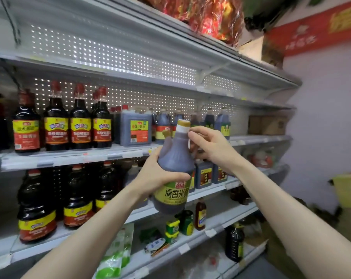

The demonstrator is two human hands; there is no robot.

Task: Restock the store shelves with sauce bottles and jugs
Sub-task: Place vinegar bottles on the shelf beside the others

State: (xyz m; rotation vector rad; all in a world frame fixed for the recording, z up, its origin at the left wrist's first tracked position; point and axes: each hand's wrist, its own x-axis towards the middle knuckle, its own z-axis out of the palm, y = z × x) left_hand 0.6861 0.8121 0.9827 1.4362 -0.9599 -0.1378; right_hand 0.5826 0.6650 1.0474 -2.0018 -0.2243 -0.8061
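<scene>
A large dark vinegar jug (174, 158) with a yellow-green label and a gold cap hangs in the air in front of the shelves, tilted slightly to the right. My left hand (153, 174) grips its body from the left, thumb across the front above the label. My right hand (208, 146) holds the jug near its neck and handle on the right side, fingers curled behind it. The middle shelf (80, 157) behind carries soy sauce bottles (56, 121) and square jugs (135, 127).
More dark bottles (36, 208) stand on the shelf below, with small jars (185, 222) and green packets (118, 252) lower down. Cardboard boxes (267, 124) sit at the right end of the middle shelf. Red wrapped goods (206, 15) lie on top. A wall closes the right side.
</scene>
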